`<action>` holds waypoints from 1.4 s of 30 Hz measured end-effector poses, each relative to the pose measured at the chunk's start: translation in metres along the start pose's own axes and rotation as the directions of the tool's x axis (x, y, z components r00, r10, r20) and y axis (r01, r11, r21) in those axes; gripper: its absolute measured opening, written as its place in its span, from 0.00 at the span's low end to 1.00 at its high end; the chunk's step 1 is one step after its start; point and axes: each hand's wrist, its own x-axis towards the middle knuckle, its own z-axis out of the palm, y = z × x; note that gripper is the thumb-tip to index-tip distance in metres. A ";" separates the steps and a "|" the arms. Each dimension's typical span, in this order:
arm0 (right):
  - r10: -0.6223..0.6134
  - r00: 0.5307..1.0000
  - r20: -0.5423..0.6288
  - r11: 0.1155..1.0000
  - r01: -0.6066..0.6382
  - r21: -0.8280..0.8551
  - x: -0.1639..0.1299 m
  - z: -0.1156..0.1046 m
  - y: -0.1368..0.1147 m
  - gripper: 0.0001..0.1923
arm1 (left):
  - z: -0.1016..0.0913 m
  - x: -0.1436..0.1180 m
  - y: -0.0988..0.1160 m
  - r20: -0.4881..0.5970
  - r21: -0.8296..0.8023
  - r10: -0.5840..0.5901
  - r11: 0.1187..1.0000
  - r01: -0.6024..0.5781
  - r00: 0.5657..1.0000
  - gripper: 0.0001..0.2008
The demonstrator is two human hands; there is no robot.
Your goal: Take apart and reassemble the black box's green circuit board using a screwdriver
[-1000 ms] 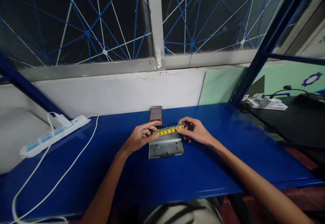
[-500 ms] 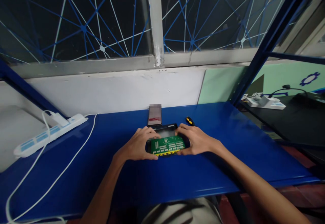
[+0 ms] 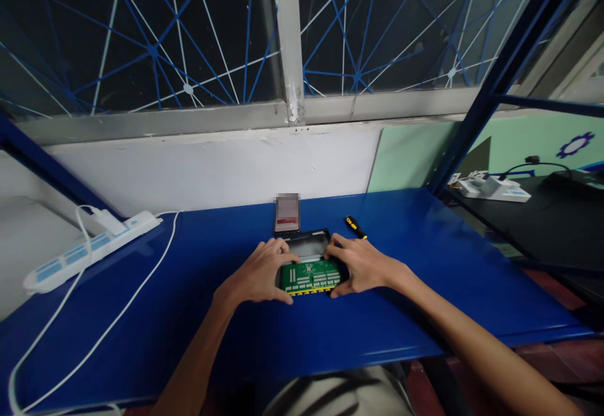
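**Circuit board held flat at both ends over its black housing**

Pressure should be kept even on both short ends of the green rectangular circuit board with the yellow front edge point(image 3: 311, 275), so that it is kept level rather than tipped at one corner; this is judged from the grip alone. The board is best kept square to the black plastic housing with the pale inner panel point(image 3: 309, 243), whose far part shows just beyond the board; whether the board is fully seated in it cannot be told.

The board lies near the middle of the blue metal table point(image 3: 425, 290). Its left end is gripped by the left hand point(image 3: 258, 274), the fingers point(image 3: 278, 249) curled over the far left corner and the thumb set at the near edge. Its right end is held likewise by the right hand point(image 3: 363, 266), fingers closed down on the far right corner. Both hands are shut on the board, touching it, with its green face left bare between them.

Just beyond the housing a dark phone with a red screen point(image 3: 287, 214) is propped, and a yellow-and-black screwdriver point(image 3: 355, 227) lies to the far right of it, apart from the fingers. A white power strip with its white cable point(image 3: 89, 249) is seen far left.
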 end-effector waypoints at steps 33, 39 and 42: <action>0.596 0.761 -0.256 0.803 -0.569 0.177 0.005 0.018 0.091 0.13 | 0.000 0.001 -0.002 0.015 -0.048 0.014 0.999 -0.013 1.000 0.32; 0.609 0.650 -0.455 0.781 -0.392 0.486 -0.001 -0.005 0.093 0.22 | 0.000 0.001 -0.002 -0.023 -0.071 0.041 0.997 -0.042 0.999 0.32; 0.616 0.560 -0.555 0.711 -0.091 0.697 -0.003 -0.014 0.085 0.25 | 0.001 0.003 -0.001 -0.050 -0.101 0.055 0.993 -0.060 0.997 0.31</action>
